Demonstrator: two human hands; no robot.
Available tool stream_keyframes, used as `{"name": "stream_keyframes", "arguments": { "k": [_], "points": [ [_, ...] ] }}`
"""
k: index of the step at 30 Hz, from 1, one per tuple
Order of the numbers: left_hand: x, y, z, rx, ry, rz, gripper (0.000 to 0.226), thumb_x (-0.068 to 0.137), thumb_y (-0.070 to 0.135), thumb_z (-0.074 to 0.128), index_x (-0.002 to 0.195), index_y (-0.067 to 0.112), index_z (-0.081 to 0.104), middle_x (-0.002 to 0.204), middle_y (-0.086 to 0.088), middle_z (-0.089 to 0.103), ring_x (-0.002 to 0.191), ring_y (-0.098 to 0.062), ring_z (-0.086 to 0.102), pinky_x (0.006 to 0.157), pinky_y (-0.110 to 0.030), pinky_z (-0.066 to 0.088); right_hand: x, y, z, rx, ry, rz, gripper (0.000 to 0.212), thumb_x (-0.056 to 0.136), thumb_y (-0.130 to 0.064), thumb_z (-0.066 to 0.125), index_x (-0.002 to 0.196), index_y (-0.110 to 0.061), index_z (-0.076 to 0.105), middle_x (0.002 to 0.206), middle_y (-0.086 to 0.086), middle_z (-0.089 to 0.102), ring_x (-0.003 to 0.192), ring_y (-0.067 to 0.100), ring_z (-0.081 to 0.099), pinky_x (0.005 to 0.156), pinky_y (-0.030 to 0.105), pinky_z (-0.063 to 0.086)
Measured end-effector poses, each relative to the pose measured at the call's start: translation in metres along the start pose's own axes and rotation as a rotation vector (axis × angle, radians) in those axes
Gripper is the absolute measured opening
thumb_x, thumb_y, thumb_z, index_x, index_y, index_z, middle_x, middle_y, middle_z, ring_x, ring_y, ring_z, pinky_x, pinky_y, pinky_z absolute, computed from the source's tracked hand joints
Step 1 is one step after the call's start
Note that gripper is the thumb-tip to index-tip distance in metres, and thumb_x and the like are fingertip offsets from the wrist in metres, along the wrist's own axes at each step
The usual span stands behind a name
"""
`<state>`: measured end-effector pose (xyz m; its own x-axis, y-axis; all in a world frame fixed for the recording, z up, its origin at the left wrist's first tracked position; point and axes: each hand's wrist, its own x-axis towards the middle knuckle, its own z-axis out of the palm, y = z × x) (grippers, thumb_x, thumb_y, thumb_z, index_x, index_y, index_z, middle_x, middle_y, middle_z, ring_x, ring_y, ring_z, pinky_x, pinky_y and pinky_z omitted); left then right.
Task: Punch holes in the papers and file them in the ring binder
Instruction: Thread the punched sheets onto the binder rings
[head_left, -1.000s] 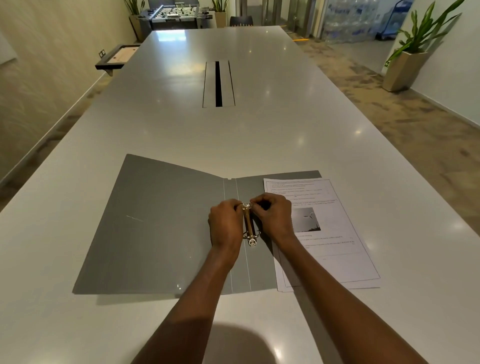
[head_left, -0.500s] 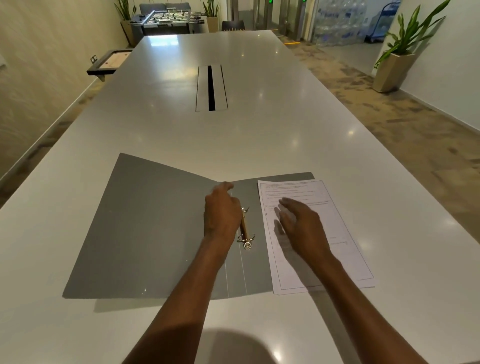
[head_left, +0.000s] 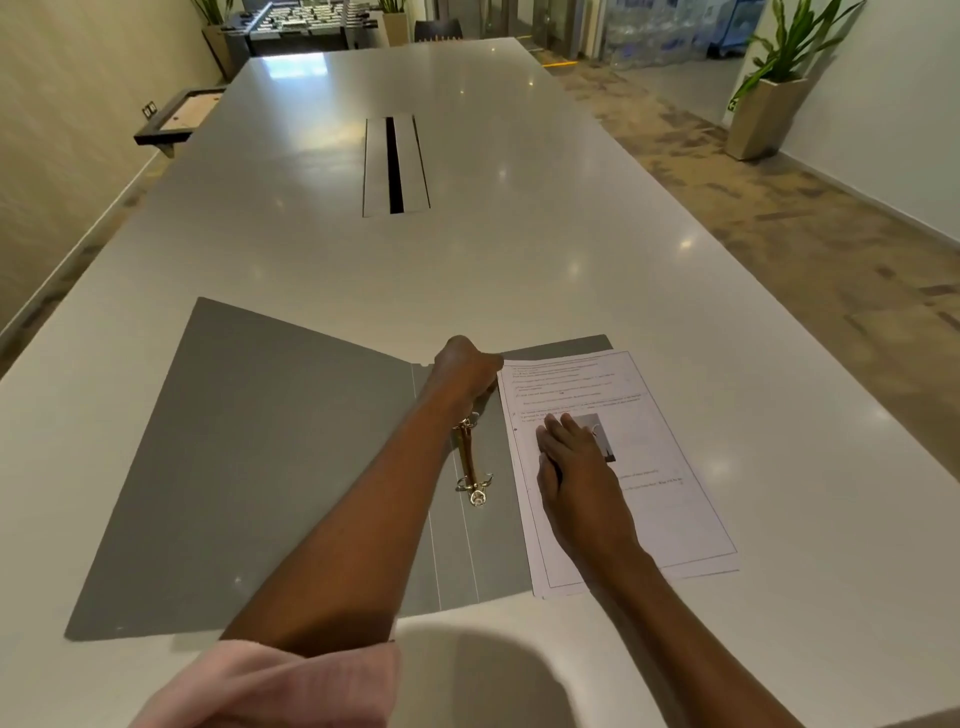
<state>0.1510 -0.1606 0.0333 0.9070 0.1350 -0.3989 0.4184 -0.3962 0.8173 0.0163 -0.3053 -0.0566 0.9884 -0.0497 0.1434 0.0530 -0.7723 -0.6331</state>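
A grey ring binder (head_left: 270, 467) lies spread flat on the white table. Its brass ring mechanism (head_left: 470, 462) runs down the spine, and the rings look parted. A stack of printed papers (head_left: 649, 431) rests on the binder's right cover. My left hand (head_left: 465, 369) reaches across the spine, and its fingers pinch the top left corner of the papers. Palm down, my right hand (head_left: 571, 462) lies flat on the middle of the top sheet with its fingers together. No hole punch is in view.
The long white table (head_left: 519, 270) has a cable slot (head_left: 395, 166) in its middle. A potted plant (head_left: 763, 114) stands on the floor at the right. A small shelf (head_left: 176, 122) sticks out from the left wall. A table football game stands beyond the far end.
Both hands left the ring mechanism. My right hand moved onto the papers and now lies flat on them. My left hand reached up and right to the sheets' top left corner.
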Motion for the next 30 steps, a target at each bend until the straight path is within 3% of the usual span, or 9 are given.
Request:
{"name": "stream_keyframes", "arguments": {
  "k": [3,8,12,15,18,20,24,30],
  "points": [
    [0.004,0.007,0.001,-0.051,-0.057,-0.059,0.023,0.094,0.013,0.072,0.104,-0.008,0.070,0.090,-0.022,0.076,0.070,-0.029,0.067,0.065,-0.037,0.055,0.000,0.003,0.002,-0.005,0.010,-0.010,0.042,0.106,-0.018,0.056,0.149,-0.014,0.056,0.160,0.003,0.048,0.153,0.018,0.037,0.125,0.031,0.019],
    [0.011,0.008,0.003,0.085,-0.111,-0.107,0.029,0.092,0.020,0.080,0.108,-0.002,0.071,0.098,-0.019,0.075,0.074,-0.025,0.062,0.061,-0.033,0.053,0.000,0.000,0.001,0.000,0.011,0.000,0.042,0.107,-0.018,0.055,0.149,-0.014,0.056,0.159,0.003,0.049,0.153,0.019,0.038,0.125,0.030,0.019],
    [0.011,0.005,0.003,0.154,-0.178,-0.099,0.019,0.096,0.011,0.074,0.107,-0.004,0.070,0.098,-0.017,0.072,0.084,-0.027,0.065,0.079,-0.040,0.058,0.001,-0.002,-0.002,0.028,0.005,0.030,0.042,0.106,-0.015,0.054,0.149,-0.015,0.057,0.160,0.001,0.048,0.153,0.018,0.037,0.122,0.023,0.012],
    [0.008,0.000,0.001,0.096,-0.237,-0.104,0.011,0.099,0.000,0.067,0.107,-0.007,0.068,0.087,-0.018,0.074,0.076,-0.026,0.069,0.092,-0.042,0.062,0.002,0.000,-0.002,0.039,-0.014,0.031,0.043,0.105,-0.012,0.054,0.149,-0.013,0.056,0.160,0.003,0.048,0.153,0.019,0.037,0.122,0.022,0.008],
    [0.008,-0.006,-0.001,0.035,-0.231,-0.115,0.012,0.096,-0.002,0.071,0.105,-0.010,0.067,0.082,-0.018,0.076,0.064,-0.022,0.075,0.079,-0.039,0.067,0.002,0.000,-0.002,0.035,-0.028,0.033,0.044,0.105,-0.011,0.054,0.149,-0.012,0.055,0.161,0.004,0.047,0.154,0.021,0.036,0.121,0.020,0.005],
    [0.008,-0.010,-0.002,0.022,-0.220,-0.105,0.021,0.093,-0.002,0.073,0.110,-0.014,0.067,0.084,-0.019,0.077,0.062,-0.023,0.076,0.075,-0.038,0.068,0.001,-0.003,-0.002,0.044,-0.027,0.038,0.044,0.106,-0.012,0.054,0.150,-0.012,0.055,0.161,0.005,0.047,0.154,0.022,0.035,0.123,0.023,0.008],
    [0.005,-0.010,-0.004,-0.007,-0.253,-0.095,0.024,0.094,-0.003,0.072,0.113,-0.016,0.067,0.088,-0.021,0.078,0.069,-0.026,0.078,0.084,-0.042,0.067,-0.005,-0.009,0.000,0.064,-0.021,0.057,0.044,0.106,-0.013,0.053,0.151,-0.013,0.053,0.162,0.004,0.045,0.156,0.023,0.032,0.129,0.041,0.021],
    [0.007,-0.011,-0.007,0.048,-0.307,-0.053,0.027,0.091,-0.001,0.076,0.112,-0.016,0.070,0.101,-0.026,0.079,0.079,-0.027,0.079,0.085,-0.041,0.067,-0.007,-0.011,0.001,0.054,-0.020,0.055,0.046,0.105,-0.009,0.053,0.151,-0.011,0.052,0.163,0.007,0.044,0.156,0.025,0.030,0.129,0.048,0.024]
  ]
}}
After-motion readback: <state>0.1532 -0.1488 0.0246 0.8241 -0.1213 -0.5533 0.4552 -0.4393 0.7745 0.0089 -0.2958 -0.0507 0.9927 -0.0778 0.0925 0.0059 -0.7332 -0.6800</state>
